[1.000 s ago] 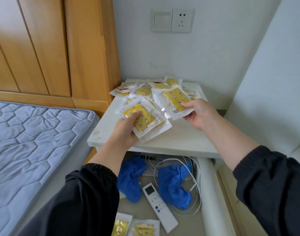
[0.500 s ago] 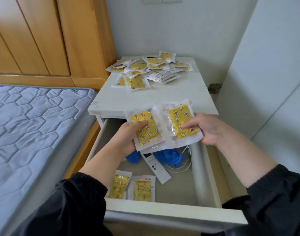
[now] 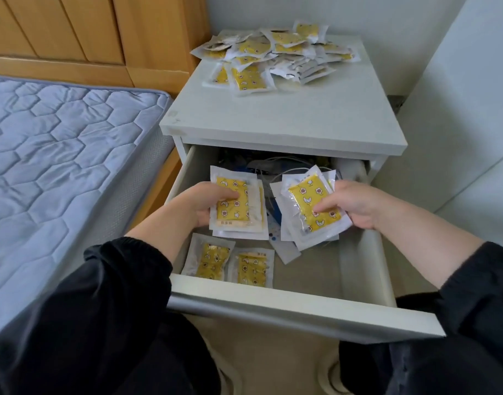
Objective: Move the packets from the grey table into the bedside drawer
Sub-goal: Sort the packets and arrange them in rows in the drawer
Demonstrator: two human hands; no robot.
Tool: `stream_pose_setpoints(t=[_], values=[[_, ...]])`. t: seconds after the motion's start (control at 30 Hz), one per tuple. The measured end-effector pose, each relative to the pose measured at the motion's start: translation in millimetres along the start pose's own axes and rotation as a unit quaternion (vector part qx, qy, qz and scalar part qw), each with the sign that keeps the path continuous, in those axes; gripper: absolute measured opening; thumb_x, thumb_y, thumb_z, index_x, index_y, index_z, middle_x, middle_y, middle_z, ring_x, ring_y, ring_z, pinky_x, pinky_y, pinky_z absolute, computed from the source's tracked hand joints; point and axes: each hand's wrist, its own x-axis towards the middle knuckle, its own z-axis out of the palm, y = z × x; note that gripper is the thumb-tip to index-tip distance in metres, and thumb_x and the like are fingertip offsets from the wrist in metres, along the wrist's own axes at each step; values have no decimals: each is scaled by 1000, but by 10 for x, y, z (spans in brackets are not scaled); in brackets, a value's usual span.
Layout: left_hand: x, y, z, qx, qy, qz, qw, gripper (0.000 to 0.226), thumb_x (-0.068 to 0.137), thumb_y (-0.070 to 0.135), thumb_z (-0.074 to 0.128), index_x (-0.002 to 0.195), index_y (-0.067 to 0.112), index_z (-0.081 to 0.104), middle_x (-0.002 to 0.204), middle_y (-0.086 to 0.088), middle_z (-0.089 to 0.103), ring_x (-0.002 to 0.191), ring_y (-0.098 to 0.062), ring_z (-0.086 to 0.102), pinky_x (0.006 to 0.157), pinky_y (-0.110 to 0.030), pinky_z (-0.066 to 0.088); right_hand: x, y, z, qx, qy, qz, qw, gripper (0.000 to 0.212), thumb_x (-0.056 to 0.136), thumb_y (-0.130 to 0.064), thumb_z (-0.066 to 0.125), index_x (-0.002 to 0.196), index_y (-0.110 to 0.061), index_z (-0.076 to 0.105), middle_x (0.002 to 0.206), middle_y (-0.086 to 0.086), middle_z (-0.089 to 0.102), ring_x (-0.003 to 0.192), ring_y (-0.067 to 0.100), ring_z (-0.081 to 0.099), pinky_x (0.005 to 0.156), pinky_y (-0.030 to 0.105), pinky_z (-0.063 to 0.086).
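Several yellow packets in clear wrappers lie in a pile (image 3: pixel 276 52) at the back of the grey bedside table (image 3: pixel 284 115). Below it the drawer (image 3: pixel 301 309) is pulled open. My left hand (image 3: pixel 202 203) grips a small stack of packets (image 3: pixel 236 206) over the drawer's left side. Over the right side, my right hand (image 3: pixel 356 203) holds another small stack of packets (image 3: pixel 313 206), thumb on top. Two packets (image 3: pixel 230 263) lie flat on the drawer floor near the front.
A remote control (image 3: pixel 279 243), blue cloth and white cables lie in the drawer under my hands. A blue quilted mattress (image 3: pixel 59 166) sits to the left, a wooden headboard (image 3: pixel 87 32) behind it, and a white wall (image 3: pixel 458 109) to the right.
Both hands have carried their packets from above the tabletop down into the open drawer. The view has tilted down, so the drawer front now shows fully.
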Motion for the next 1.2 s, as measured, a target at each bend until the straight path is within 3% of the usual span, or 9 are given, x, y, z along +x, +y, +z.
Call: stream_pose_setpoints(t=[0.23, 0.33, 0.43, 0.7, 0.87, 0.93, 1.03, 1.17, 1.2], values=[[158, 31, -98, 2, 58, -8, 998, 35, 89, 6, 64, 123, 11, 57, 104, -13, 71, 89, -30, 71, 80, -50, 57, 138, 242, 343, 58, 11, 153, 987, 25, 93, 2, 49, 116, -6, 52, 100, 18, 66, 83, 31, 65, 65, 41, 52], [187, 54, -123, -9, 67, -1, 998, 39, 88, 6, 65, 125, 12, 56, 106, -13, 70, 91, -31, 71, 85, -53, 55, 207, 403, 575, 54, 12, 186, 981, 32, 92, 8, 48, 122, -3, 50, 108, 20, 64, 89, 34, 62, 69, 46, 50], [210, 58, -135, -12, 73, 5, 997, 41, 89, 7, 65, 127, 13, 54, 106, -12, 70, 91, -30, 71, 84, -51, 56, 243, 528, 829, 41, -6, 213, 976, 29, 91, 11, 49, 117, -1, 54, 97, 18, 65, 89, 33, 62, 75, 49, 50], [226, 66, -145, -23, 69, 24, 997, 37, 90, 6, 63, 126, 13, 55, 106, -11, 69, 91, -27, 70, 76, -45, 58, 377, 750, 1229, -16, 10, 189, 982, 23, 79, -2, 73, 99, -3, 63, 103, 16, 69, 90, 32, 69, 85, 49, 55], [230, 72, -146, -26, 71, 27, 997, 36, 89, 6, 64, 123, 13, 55, 101, -10, 69, 87, -27, 70, 72, -44, 58, 304, 702, 1215, -76, -64, 180, 979, 14, 86, -13, 69, 92, -7, 58, 88, 11, 69, 72, 24, 68, 61, 38, 58], [230, 69, -145, -25, 74, 29, 997, 37, 89, 6, 64, 124, 13, 54, 102, -10, 69, 88, -27, 70, 73, -44, 58, 269, 671, 1227, -160, -99, 166, 968, 19, 88, -23, 67, 92, -7, 57, 79, 10, 66, 61, 22, 64, 52, 34, 55], [226, 64, -135, -17, 75, 27, 997, 42, 88, 7, 65, 128, 13, 54, 108, -10, 68, 92, -27, 70, 78, -46, 58, 227, 561, 1219, -289, -143, 128, 938, 35, 88, -36, 65, 103, -4, 61, 81, 11, 66, 57, 21, 61, 56, 33, 56], [228, 61, -134, -15, 75, 25, 997, 41, 89, 6, 65, 127, 16, 53, 108, -9, 67, 91, -27, 69, 76, -46, 58, 105, 446, 1230, -449, -226, 83, 861, 37, 94, -46, 52, 116, -16, 55, 109, 9, 62, 98, 28, 64, 76, 25, 47], [229, 61, -135, -15, 74, 24, 997, 41, 89, 6, 65, 127, 16, 53, 108, -9, 67, 91, -28, 69, 76, -46, 57, 72, 421, 1234, -464, -251, 84, 845, 51, 90, -56, 51, 120, -15, 54, 115, 8, 61, 99, 27, 64, 80, 25, 46]])
